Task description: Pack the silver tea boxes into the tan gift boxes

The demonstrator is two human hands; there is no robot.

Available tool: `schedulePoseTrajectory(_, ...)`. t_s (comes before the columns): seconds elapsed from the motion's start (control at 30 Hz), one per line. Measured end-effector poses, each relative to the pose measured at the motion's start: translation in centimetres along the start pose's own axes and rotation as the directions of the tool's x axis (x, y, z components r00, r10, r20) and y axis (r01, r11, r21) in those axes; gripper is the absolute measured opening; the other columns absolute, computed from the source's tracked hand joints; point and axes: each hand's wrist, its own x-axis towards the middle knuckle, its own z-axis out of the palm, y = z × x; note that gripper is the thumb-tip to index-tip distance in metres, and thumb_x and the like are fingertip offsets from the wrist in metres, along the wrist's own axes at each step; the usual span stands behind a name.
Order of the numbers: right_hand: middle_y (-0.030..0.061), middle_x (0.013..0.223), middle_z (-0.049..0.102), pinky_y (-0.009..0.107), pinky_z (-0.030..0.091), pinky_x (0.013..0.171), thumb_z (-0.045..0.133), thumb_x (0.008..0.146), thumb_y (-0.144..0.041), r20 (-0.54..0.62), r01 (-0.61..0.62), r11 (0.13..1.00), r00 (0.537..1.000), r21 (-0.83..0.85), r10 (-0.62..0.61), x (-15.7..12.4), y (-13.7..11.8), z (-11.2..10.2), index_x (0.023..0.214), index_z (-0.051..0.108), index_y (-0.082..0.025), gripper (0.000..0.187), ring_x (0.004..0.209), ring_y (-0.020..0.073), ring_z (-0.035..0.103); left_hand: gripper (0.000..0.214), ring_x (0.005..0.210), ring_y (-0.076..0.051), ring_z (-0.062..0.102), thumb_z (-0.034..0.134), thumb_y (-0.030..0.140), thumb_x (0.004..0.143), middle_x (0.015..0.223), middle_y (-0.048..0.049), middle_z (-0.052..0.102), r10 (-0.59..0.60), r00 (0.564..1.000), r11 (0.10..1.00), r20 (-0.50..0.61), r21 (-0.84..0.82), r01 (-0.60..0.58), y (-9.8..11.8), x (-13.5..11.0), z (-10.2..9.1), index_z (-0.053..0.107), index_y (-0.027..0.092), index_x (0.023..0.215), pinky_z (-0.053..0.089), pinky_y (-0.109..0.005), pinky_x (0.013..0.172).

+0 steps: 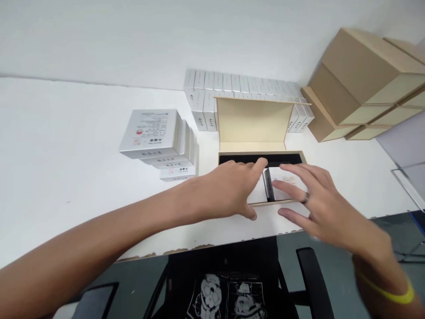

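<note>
An open beige gift box (300, 156) with a black lining sits near the table's front edge, its lid (254, 122) tilted up at the back. Two white tea boxes lie inside: the left tea box (257, 192) is partly covered by my hand, and the right tea box (282, 190) shows faint print. My left hand (234, 188) is over the left one, thumb apart from the fingers near the front rim; some fingertips are hidden. Fingers spread, my right hand (318, 199) hovers at the right tea box; whether it touches is unclear.
Left of the gift box stands a stepped stack of white boxes (151, 133). Rows of similar white boxes (199, 99) line the wall behind the lid. Several large beige boxes (361, 75) are piled at the back right. A chair armrest (314, 279) is below the table edge.
</note>
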Motion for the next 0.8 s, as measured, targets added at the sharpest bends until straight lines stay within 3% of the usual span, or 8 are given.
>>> schedulePoseTrajectory(0.1, 0.0172, 0.141, 0.054, 0.063, 0.045, 0.109, 0.082, 0.088, -0.046, 0.345, 0.134, 0.986, 0.934, -0.1, -0.092, 3.3, 2.1, -0.5, 0.149, 0.053, -0.026, 0.071, 0.13, 0.0404, 0.052, 0.071, 0.097, -0.029, 0.069, 0.088, 0.041, 0.076, 0.112, -0.0087, 0.071, 0.004, 1.0, 1.0, 0.003, 0.009, -0.004, -0.2, 0.1, 0.2, 0.045, 0.018, 0.127, 0.043, -0.029, 0.068)
schedulePoseTrajectory(0.2, 0.0142, 0.118, 0.061, 0.053, 0.053, 0.094, 0.086, 0.082, -0.043, 0.552, 0.18, 0.979, 0.828, -0.099, -0.096, 6.2, 2.9, -0.5, 0.141, 0.062, -0.023, 0.067, 0.112, 0.036, 0.06, 0.07, 0.091, -0.027, 0.069, 0.086, 0.04, 0.075, 0.11, -0.0081, 0.071, 0.003, 1.0, 1.0, 0.027, 0.028, -0.004, -0.2, 0.6, 0.2, 0.046, 0.018, 0.128, 0.041, -0.029, 0.064)
schedulePoseTrajectory(0.27, 0.0134, 0.114, 0.061, 0.045, 0.055, 0.083, 0.086, 0.079, -0.042, 0.648, 0.162, 0.983, 0.759, -0.084, -0.07, 7.4, 2.7, -0.5, 0.136, 0.067, -0.021, 0.064, 0.101, 0.0322, 0.062, 0.076, 0.091, -0.027, 0.069, 0.086, 0.043, 0.074, 0.109, -0.0087, 0.071, 0.026, 0.999, 0.997, 0.037, 0.065, -0.028, -0.2, 1.0, 0.0, 0.046, 0.018, 0.133, 0.043, -0.03, 0.065)
schedulePoseTrajectory(0.33, 0.0128, 0.111, 0.061, 0.04, 0.054, 0.073, 0.086, 0.075, -0.041, 0.679, 0.14, 0.985, 0.733, -0.097, -0.037, 7.9, 2.5, -0.3, 0.133, 0.069, -0.02, 0.064, 0.089, 0.0283, 0.062, 0.084, 0.093, -0.03, 0.069, 0.087, 0.049, 0.071, 0.11, -0.0103, 0.071, 0.058, 0.997, 0.993, 0.053, 0.103, -0.063, -0.1, 1.6, -0.1, 0.047, 0.019, 0.139, 0.046, -0.032, 0.069)
schedulePoseTrajectory(0.43, 0.0113, 0.105, 0.061, 0.036, 0.05, 0.067, 0.083, 0.071, -0.038, 0.654, 0.142, 0.982, 0.756, -0.128, -0.024, 7.9, 2.6, 0.2, 0.119, 0.075, -0.02, 0.052, 0.08, 0.0244, 0.059, 0.09, 0.095, -0.031, 0.069, 0.088, 0.057, 0.068, 0.112, -0.0109, 0.072, 0.059, 0.993, 0.985, 0.102, 0.155, -0.074, 0.1, 2.2, -0.4, 0.052, 0.022, 0.143, 0.051, -0.035, 0.073)
schedulePoseTrajectory(0.57, 0.0108, 0.103, 0.06, 0.036, 0.05, 0.07, 0.078, 0.075, -0.041, 0.639, 0.145, 0.987, 0.766, -0.065, -0.071, 7.4, 3.3, 0.7, 0.107, 0.075, -0.019, 0.04, 0.082, 0.0234, 0.058, 0.089, 0.09, -0.031, 0.067, 0.091, 0.053, 0.064, 0.106, -0.0101, 0.075, 0.035, 0.986, 0.982, 0.161, 0.178, -0.064, 0.8, 2.8, -1.1, 0.06, 0.024, 0.142, 0.054, -0.039, 0.077)
schedulePoseTrajectory(0.7, 0.0104, 0.101, 0.058, 0.038, 0.051, 0.074, 0.077, 0.076, -0.04, 0.604, 0.122, 0.992, 0.792, -0.021, -0.084, 7.3, 3.4, 0.6, 0.102, 0.072, -0.018, 0.035, 0.087, 0.0254, 0.058, 0.095, 0.081, -0.03, 0.065, 0.091, 0.051, 0.064, 0.087, -0.0057, 0.073, -0.005, 0.973, 0.97, 0.233, 0.239, -0.052, 1.4, 3.4, -1.7, 0.056, 0.026, 0.149, 0.055, -0.042, 0.079)
schedulePoseTrajectory(0.8, 0.009, 0.099, 0.054, 0.04, 0.051, 0.077, 0.077, 0.076, -0.032, 0.645, 0.113, 0.994, 0.76, -0.006, -0.082, 7.4, 3.1, 0.4, 0.105, 0.07, -0.017, 0.034, 0.087, 0.0254, 0.056, 0.101, 0.077, -0.03, 0.064, 0.09, 0.054, 0.066, 0.078, -0.0023, 0.069, -0.017, 0.964, 0.967, 0.266, 0.249, -0.052, 1.5, 3.6, -1.8, 0.05, 0.027, 0.154, 0.055, -0.043, 0.081)
